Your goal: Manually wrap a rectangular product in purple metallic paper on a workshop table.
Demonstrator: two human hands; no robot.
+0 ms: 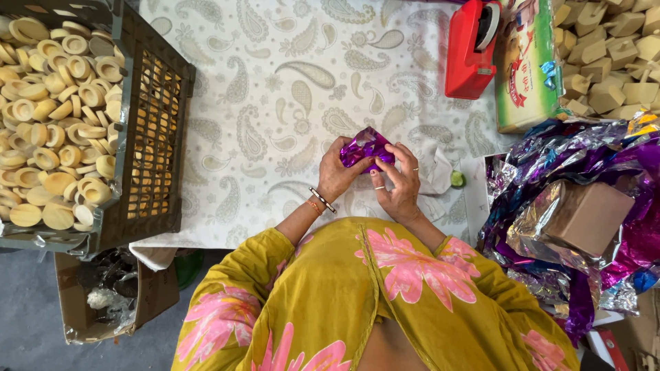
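Both of my hands hold one small object wrapped in shiny purple foil (365,147) just above the table's near edge. My left hand (336,172) grips it from the left with the fingers curled over the foil; bangles sit on that wrist. My right hand (401,181) pinches the foil from the right and below, with rings on two fingers. What lies inside the foil is hidden.
A dark plastic crate (152,124) full of round wooden pieces stands at the left. A red tape dispenser (471,49) and a green packet (528,65) lie at the back right, with wooden blocks (612,48) beyond. A heap of foil sheets (584,206) fills the right.
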